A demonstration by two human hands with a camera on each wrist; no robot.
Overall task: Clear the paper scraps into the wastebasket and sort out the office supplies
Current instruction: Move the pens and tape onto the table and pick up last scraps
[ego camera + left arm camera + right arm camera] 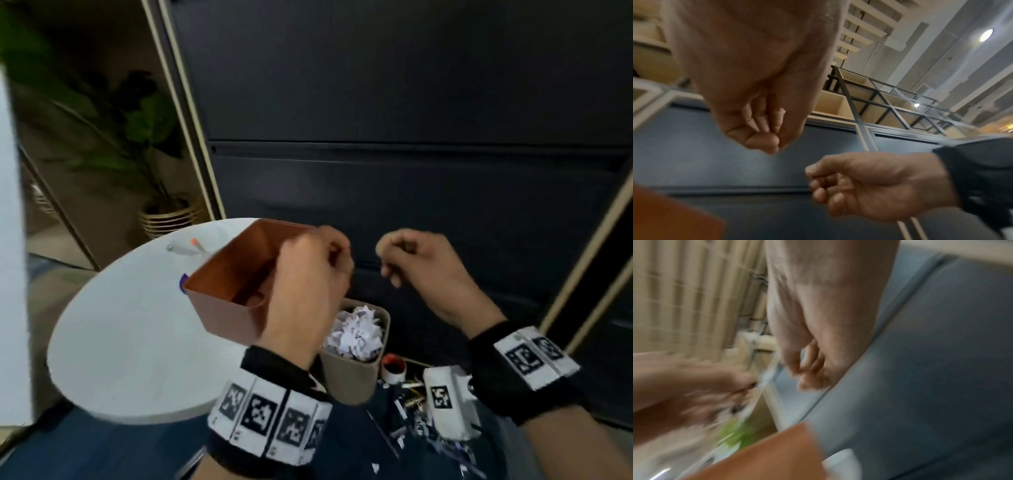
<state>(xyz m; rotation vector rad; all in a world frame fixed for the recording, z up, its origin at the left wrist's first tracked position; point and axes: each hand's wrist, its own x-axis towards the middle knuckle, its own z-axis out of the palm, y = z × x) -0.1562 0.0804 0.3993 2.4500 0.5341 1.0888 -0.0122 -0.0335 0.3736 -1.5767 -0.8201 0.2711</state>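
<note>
Crumpled white and pale-lilac paper scraps (356,330) filled one beige rounded-square wastebasket (349,378) that stood beside the round white worktop (137,329), below both raised hands. One rust-orange rectangular plastic bin (233,291) sat at the worktop's edge with one orange-tipped pen (198,247) behind it, and one small red-rimmed roll (394,366) lay among blurred clutter by the basket. The left hand (308,281) had its fingers (764,142) curled with tips pressed together on nothing visible, and the right hand (424,270) showed fingers (818,183) curled loosely, holding nothing; no writing was readable.
</note>
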